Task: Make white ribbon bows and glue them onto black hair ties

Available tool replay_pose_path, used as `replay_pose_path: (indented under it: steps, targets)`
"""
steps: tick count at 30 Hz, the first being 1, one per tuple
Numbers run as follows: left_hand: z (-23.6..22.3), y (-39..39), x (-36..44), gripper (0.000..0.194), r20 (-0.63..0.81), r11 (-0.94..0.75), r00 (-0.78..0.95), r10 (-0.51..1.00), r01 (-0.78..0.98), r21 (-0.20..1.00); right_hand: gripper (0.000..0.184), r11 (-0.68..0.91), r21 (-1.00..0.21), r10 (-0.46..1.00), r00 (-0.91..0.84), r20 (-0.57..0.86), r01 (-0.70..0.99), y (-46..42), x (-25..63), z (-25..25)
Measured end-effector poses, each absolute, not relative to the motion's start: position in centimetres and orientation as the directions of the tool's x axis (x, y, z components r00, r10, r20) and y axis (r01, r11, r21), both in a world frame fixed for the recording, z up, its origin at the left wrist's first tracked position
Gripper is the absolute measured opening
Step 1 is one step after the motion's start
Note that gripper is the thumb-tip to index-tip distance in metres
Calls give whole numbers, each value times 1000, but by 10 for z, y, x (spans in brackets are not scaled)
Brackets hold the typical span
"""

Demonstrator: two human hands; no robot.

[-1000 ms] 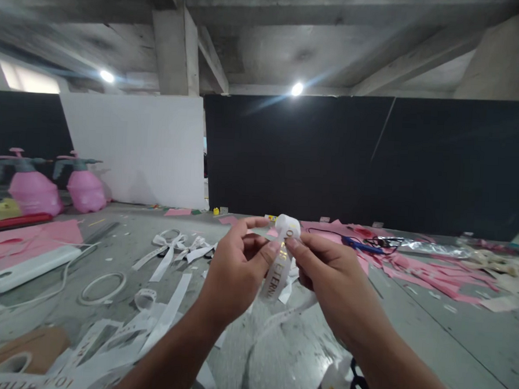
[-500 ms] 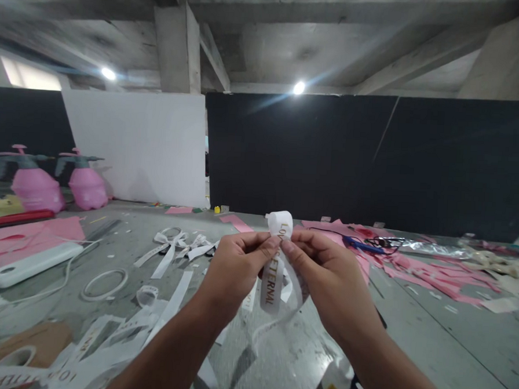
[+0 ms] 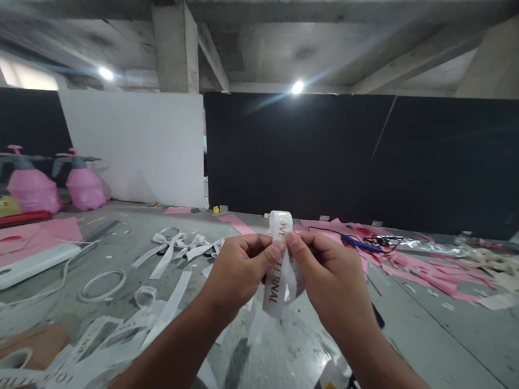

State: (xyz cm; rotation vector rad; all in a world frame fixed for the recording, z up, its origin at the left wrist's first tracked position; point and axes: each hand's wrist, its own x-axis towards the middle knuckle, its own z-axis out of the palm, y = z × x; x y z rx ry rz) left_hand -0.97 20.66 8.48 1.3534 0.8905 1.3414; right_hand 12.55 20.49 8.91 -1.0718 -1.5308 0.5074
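Observation:
A white ribbon [image 3: 274, 291] with gold lettering is held up in front of me, looped at its top, with tails hanging down. My left hand [image 3: 242, 266] pinches it from the left, thumb and fingers pressed on the lettered face. From the right, my right hand [image 3: 325, 267] pinches the same ribbon just under the loop, its thumb close to the left one. Part of the ribbon behind the fingers is hidden. On the table to the left lie finished-looking white ribbon bows [image 3: 185, 244] and a heap of loose printed ribbon [image 3: 117, 332].
A small white bottle [image 3: 333, 379] stands below my right forearm. Left are a white ring [image 3: 102, 285], a white corded tool [image 3: 32, 265] and pink spray bottles [image 3: 85, 186]. Pink scraps [image 3: 429, 273] and a blue-handled tool [image 3: 363, 244] lie to the right; a black panel [image 3: 352, 159] stands behind.
The ribbon's loop has turned flatter toward me and its tails have shifted. My right thumb has moved slightly up and right; both hands still pinch the ribbon.

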Motion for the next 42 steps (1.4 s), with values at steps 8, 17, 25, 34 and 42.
replay_pose_path:
  steps: [8,17,25,34,42]
  targets:
    - [82,209,-11,32,252,-236,174,952,-108,966,29,429,-902,901,-94,423,56,207,128,91]
    - [86,208,-13,31,228,-243,313,922,9,970,36,416,-902,909,-94,407,118,209,133,93]
    - [87,213,-21,26,252,-251,199,947,-31,968,31,295,-953,903,-345,256,64,210,139,94]
    - [90,216,-31,23,187,-179,216,958,-57,982,23,280,-959,892,-381,244,41,212,142,96]
    - [89,216,-31,25,183,-166,223,958,-92,982,33,285,-941,934,-274,229,185,211,142,94]
